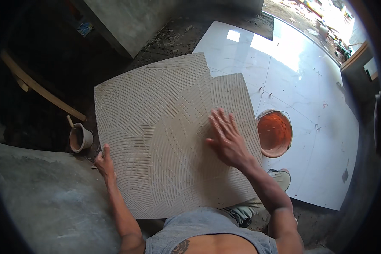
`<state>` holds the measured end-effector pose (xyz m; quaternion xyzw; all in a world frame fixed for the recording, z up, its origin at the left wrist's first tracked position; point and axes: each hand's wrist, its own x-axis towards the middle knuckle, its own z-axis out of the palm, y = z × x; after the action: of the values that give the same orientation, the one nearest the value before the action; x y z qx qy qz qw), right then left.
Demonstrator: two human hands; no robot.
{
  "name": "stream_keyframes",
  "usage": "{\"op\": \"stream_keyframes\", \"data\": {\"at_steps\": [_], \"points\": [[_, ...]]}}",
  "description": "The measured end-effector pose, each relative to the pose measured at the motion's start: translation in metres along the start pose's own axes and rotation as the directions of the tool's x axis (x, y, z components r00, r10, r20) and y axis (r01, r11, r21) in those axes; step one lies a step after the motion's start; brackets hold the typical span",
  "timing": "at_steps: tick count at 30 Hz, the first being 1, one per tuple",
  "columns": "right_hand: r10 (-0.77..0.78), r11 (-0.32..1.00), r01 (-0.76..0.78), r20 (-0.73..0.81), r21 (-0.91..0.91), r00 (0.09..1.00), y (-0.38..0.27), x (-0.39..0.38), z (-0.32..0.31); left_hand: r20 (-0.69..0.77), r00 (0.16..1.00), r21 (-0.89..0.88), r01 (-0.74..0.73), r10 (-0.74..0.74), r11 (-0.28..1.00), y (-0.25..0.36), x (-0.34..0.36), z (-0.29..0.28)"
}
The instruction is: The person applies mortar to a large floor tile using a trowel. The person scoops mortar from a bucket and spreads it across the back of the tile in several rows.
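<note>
Grey sleeveless shirt [199, 221] lies nearest; beyond it, the left hand [104, 164] grips the left edge of a large, beige, combed-ridged slab [173, 144]; the right hand [227, 139] spreads open, apparently empty, over its face. Rightward stands a round orange-lined bucket [276, 146], contents unclear; leftward, a small pale pail [88, 137] with a wooden stick [70, 121].

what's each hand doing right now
Left hand: closed, holding the grooved slab by its left edge.
Right hand: open, over the grooved slab; contact unclear.

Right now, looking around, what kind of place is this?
It's probably a room being built or fixed up: shiny white floor tiles lie next to rough dark ground, and there's a big ridged slab and a bucket.
</note>
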<state>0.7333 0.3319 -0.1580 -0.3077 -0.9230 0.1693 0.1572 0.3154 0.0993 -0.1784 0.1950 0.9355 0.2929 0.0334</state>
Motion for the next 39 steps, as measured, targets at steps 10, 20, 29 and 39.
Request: {"op": "stream_keyframes", "data": {"at_steps": [10, 20, 29, 39], "points": [[0.277, 0.913, -0.309, -0.15, -0.267, 0.949, 0.013, 0.129, 0.051, -0.04, 0.993, -0.115, -0.113, 0.11, 0.987, 0.021, -0.008, -0.005], [0.08, 0.961, -0.14, -0.248, -0.239, 0.966, -0.019, 0.284, 0.052, -0.207, 0.968, -0.114, -0.171, 0.145, 0.979, 0.032, -0.015, -0.005], [-0.463, 0.865, 0.441, -0.044, -0.238, 0.885, -0.216, 0.301, 0.118, -0.252, 0.967, -0.368, -0.065, -0.033, 0.928, 0.044, -0.017, 0.003], [-0.782, 0.619, 0.78, 0.157, 0.094, 0.603, -0.181, 0.096, 0.127, 0.262, 0.949, -0.712, 0.315, -0.178, 0.628, 0.019, 0.013, 0.007]]}}
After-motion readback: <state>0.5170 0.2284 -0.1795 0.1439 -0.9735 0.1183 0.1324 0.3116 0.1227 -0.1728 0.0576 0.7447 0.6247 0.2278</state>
